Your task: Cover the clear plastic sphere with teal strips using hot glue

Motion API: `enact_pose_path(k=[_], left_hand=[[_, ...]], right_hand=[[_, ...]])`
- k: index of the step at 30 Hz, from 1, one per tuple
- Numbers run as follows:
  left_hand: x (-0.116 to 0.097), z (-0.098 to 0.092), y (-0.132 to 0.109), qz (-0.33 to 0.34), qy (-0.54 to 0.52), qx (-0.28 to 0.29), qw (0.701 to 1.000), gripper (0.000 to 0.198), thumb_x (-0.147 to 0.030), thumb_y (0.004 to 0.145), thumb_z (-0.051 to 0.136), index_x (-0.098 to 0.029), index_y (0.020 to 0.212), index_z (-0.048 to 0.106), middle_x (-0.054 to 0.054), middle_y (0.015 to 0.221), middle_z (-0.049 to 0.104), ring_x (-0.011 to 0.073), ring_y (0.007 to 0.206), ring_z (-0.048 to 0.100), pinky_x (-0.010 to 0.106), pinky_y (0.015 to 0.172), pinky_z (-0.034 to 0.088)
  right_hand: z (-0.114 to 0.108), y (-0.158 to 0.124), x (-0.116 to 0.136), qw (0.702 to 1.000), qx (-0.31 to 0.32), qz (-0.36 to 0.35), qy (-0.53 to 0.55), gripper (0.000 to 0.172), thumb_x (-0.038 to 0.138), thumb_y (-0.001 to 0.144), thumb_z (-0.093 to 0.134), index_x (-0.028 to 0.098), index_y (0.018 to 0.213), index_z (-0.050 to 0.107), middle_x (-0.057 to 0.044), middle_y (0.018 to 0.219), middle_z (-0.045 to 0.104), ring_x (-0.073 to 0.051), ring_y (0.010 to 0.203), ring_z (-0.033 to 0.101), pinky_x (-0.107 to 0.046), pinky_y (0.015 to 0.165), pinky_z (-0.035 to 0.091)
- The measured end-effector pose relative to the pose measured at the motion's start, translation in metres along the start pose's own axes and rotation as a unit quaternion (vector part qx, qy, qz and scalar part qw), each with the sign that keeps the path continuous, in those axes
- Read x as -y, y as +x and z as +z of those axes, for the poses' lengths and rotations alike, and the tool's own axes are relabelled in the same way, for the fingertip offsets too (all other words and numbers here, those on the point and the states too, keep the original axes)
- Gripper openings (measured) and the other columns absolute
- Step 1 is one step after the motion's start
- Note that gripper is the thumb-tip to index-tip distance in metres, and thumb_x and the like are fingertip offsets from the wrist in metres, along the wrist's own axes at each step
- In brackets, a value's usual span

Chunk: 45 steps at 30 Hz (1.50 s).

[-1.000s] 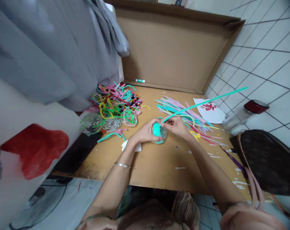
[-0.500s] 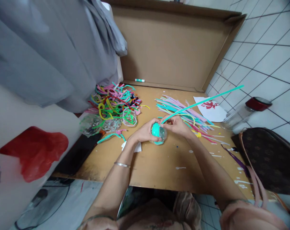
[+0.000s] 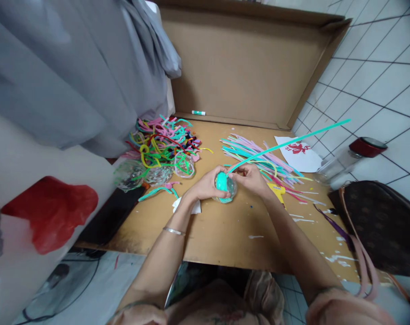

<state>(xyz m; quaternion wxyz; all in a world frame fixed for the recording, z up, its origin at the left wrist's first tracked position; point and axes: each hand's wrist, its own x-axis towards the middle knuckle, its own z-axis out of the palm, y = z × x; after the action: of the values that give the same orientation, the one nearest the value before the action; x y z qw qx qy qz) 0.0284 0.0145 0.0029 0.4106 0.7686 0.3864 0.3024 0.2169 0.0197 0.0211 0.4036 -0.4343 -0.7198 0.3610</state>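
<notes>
My left hand (image 3: 206, 186) is closed around a small clear plastic container (image 3: 232, 192) with a band of teal pipe cleaner (image 3: 221, 181) round it. With its fingertips pinched at the container's upper right side, my right hand (image 3: 254, 181) holds a long teal pipe cleaner (image 3: 292, 143). The strand's free end rises to the far right. Part of the container is hidden behind my fingers. By my right forearm lies a yellow glue gun (image 3: 277, 193), partly covered. A scrap of white paper (image 3: 191, 206) is under my left wrist.
Loose coloured pipe cleaners (image 3: 167, 140) heap at the left, near clear plastic pieces (image 3: 128, 174). Straight pipe cleaners (image 3: 259, 153) lie beyond my hands. A glass bottle (image 3: 340, 164) and brown handbag (image 3: 380, 225) stand right. A cardboard panel (image 3: 245, 67) closes the back.
The view has shifted slightly, and more of the yellow glue gun shows beside my right forearm. Both hands keep their grips, with the container and teal strand in nearly the same place.
</notes>
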Motion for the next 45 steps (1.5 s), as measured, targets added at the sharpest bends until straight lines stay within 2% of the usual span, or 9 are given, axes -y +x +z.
enact_pose_path(k=[8,11,21,28,35,40,45], left_hand=[[0.003,0.0,0.0,0.007,0.002,-0.002,1.0,0.063,-0.035,0.055,0.076,-0.017,0.109,0.049,-0.003,0.094,0.055,0.0139,0.081,0.05,0.023,0.072,0.044],[0.002,-0.001,0.0,0.003,0.004,-0.001,1.0,0.061,-0.033,0.055,0.076,-0.017,0.108,0.049,-0.003,0.092,0.053,0.0133,0.079,0.049,0.023,0.07,0.043],[0.002,-0.001,0.0,-0.005,-0.027,0.003,1.0,0.06,-0.031,0.056,0.075,-0.018,0.108,0.047,-0.004,0.087,0.051,0.0113,0.074,0.046,0.021,0.065,0.041],[0.005,-0.001,0.001,0.004,-0.038,-0.001,0.999,0.063,-0.032,0.056,0.076,-0.02,0.11,0.046,-0.002,0.095,0.052,0.0129,0.079,0.048,0.022,0.069,0.043],[0.006,-0.001,0.001,0.006,-0.039,-0.004,0.999,0.059,-0.029,0.057,0.074,-0.02,0.108,0.046,-0.003,0.094,0.052,0.0122,0.077,0.048,0.021,0.067,0.042],[0.006,-0.001,0.001,0.009,-0.029,-0.005,1.0,0.06,-0.03,0.057,0.075,-0.02,0.108,0.046,-0.002,0.096,0.052,0.0134,0.081,0.049,0.023,0.071,0.043],[0.005,-0.001,0.002,0.008,-0.02,-0.005,1.0,0.062,-0.033,0.056,0.076,-0.019,0.108,0.046,-0.002,0.098,0.053,0.0144,0.084,0.05,0.024,0.074,0.044]], right_hand=[[0.016,-0.008,0.0,0.992,-0.106,0.004,0.066,0.019,0.036,0.065,0.069,0.018,0.071,0.065,0.001,0.068,0.066,-0.013,0.065,0.059,-0.027,0.065,0.048],[0.02,-0.009,0.0,0.989,-0.123,-0.004,0.077,0.017,0.034,0.065,0.069,0.019,0.069,0.063,0.002,0.067,0.064,-0.012,0.063,0.057,-0.026,0.064,0.047],[0.024,-0.013,-0.007,0.986,-0.121,0.003,0.116,0.019,0.034,0.066,0.07,0.02,0.077,0.064,-0.001,0.077,0.067,-0.014,0.071,0.061,-0.029,0.07,0.05],[0.024,-0.018,-0.008,0.982,-0.147,0.015,0.119,0.027,0.04,0.068,0.069,0.02,0.085,0.066,-0.004,0.083,0.071,-0.017,0.075,0.064,-0.032,0.073,0.053],[0.024,-0.022,0.002,0.979,-0.183,-0.007,0.093,0.023,0.038,0.071,0.068,0.019,0.083,0.068,-0.005,0.087,0.072,-0.018,0.079,0.066,-0.031,0.074,0.052],[0.025,-0.015,0.005,0.979,-0.191,-0.025,0.063,0.018,0.038,0.073,0.065,0.02,0.077,0.069,-0.003,0.08,0.072,-0.017,0.076,0.064,-0.03,0.071,0.051],[0.02,-0.01,0.001,0.99,-0.142,-0.017,-0.003,0.024,0.04,0.077,0.06,0.019,0.068,0.065,0.001,0.064,0.064,-0.013,0.062,0.055,-0.026,0.06,0.044]])
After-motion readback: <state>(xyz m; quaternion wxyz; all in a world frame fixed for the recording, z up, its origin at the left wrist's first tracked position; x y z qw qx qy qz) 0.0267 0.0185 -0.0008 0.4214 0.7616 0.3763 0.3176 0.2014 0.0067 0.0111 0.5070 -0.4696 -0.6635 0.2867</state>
